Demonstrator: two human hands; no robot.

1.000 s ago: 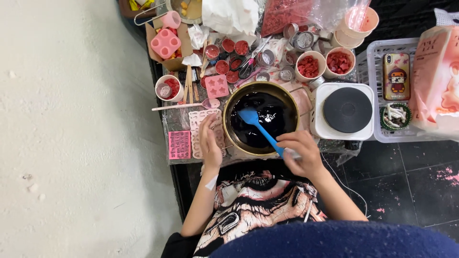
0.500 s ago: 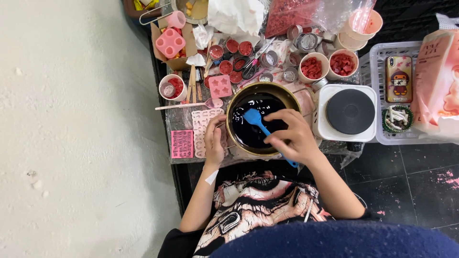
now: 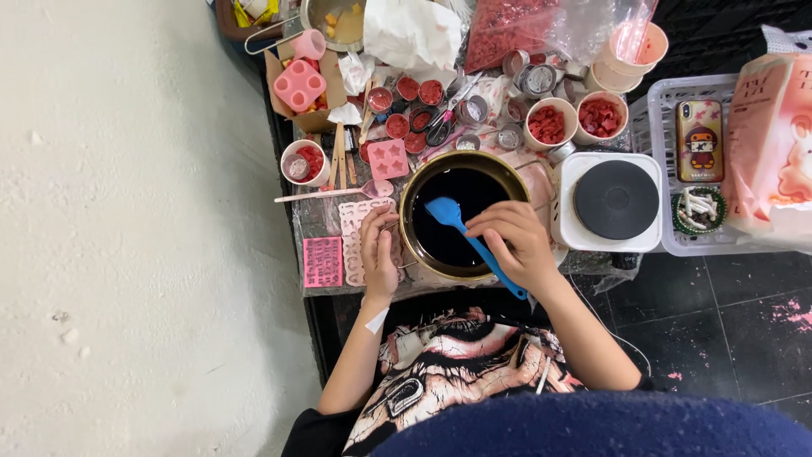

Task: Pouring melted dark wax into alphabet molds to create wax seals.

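right hand (image 3: 514, 245): grip closed on blue spatula (image 3: 463, 228), blade in dark pot (image 3: 461, 216) | left hand (image 3: 378, 254): grip open, flat on pink mould (image 3: 355, 222) at pot's 9 o'clock

A white hotplate (image 3: 611, 203), a phone (image 3: 699, 140) and pink moulds (image 3: 300, 85) lie nearby.

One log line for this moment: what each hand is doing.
right hand: holds blue spatula in dark liquid | left hand: steadies brass pot at rim | hot plate: beside pot

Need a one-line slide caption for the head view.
Right hand stirs dark liquid in a brass-rimmed pot with a blue spatula; left hand steadies the pot's edge beside a pink mould.
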